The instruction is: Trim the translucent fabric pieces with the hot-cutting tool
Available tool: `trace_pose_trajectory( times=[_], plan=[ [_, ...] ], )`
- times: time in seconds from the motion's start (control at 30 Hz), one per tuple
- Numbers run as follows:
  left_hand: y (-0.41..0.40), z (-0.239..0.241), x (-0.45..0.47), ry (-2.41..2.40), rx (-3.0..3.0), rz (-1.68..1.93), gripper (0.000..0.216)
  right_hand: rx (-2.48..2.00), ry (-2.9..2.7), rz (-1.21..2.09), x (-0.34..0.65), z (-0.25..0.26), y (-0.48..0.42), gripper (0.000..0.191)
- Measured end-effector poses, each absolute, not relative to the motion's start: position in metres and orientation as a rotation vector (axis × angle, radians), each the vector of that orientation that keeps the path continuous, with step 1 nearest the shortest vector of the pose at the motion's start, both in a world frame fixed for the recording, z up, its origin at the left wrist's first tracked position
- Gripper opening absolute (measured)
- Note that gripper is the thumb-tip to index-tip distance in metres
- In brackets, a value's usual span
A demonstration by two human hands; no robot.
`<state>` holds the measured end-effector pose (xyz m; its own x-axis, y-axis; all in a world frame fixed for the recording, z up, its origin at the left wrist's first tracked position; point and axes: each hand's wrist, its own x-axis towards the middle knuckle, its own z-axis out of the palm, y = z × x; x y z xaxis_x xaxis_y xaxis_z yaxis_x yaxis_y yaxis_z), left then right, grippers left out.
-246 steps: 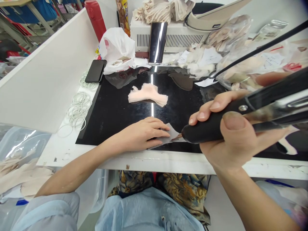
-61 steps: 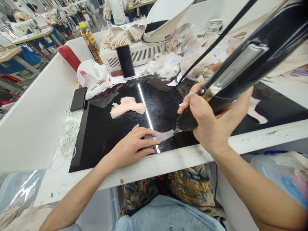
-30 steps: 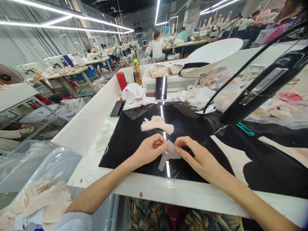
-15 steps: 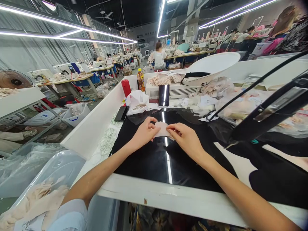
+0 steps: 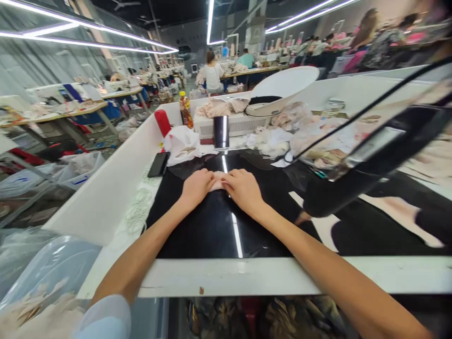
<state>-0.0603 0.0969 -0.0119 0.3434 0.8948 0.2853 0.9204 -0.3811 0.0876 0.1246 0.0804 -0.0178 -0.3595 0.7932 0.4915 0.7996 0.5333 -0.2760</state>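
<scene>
Two bare hands meet over one small pale pink stack of thin cloth [image 5: 217,181], lying on the single glossy black sheet [image 5: 197,230]. The left hand [image 5: 197,187] has its fingers curled in narrowly, holding the stack's left end; the right hand [image 5: 243,189], its fingers likewise bent and close together, holds the right end. The stack seems to have several layers, but fingers and blur hide the count.

Just beyond the fingertips, one dark upright phone [image 5: 221,132] leans; a second, black flat phone [image 5: 158,165] lies left of the left fingers, near one crumpled white plastic bag [image 5: 182,145]. Well right of the right fingers are two pale pink cut pieces, one nearer [image 5: 325,230], one farther [image 5: 399,212], with one long black handheld tool [image 5: 367,169] above them.
</scene>
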Motion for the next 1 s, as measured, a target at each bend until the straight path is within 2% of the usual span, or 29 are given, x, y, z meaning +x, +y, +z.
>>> trace_pose_trajectory(
  times=[0.27, 0.4, 0.63, 0.8, 1.0],
  plan=[
    [0.085, -0.003, -0.061, -1.437, -2.360, -0.451, 0.027, -1.026, -2.397, 0.006, 0.161, -0.004, -0.024, 0.019],
    [0.066, 0.001, -0.047, -1.220, -2.346, -0.438, 0.027, -1.133, -2.319, 0.050, 0.223, -0.006, -0.062, 0.016],
    [0.021, 0.000, 0.013, -0.885, -2.791, -0.446, 0.026, -1.520, -2.146, -0.043, 0.321, -0.017, -0.076, 0.020],
    [-0.008, -0.007, 0.059, -0.729, -2.944, -0.261, 0.022, -1.538, -2.265, -0.103, 0.329, -0.031, -0.073, 0.025],
    [-0.016, -0.016, 0.092, -0.666, -3.001, -0.264, 0.020, -1.566, -2.298, -0.157, 0.323, -0.036, -0.068, 0.029]
  ],
)
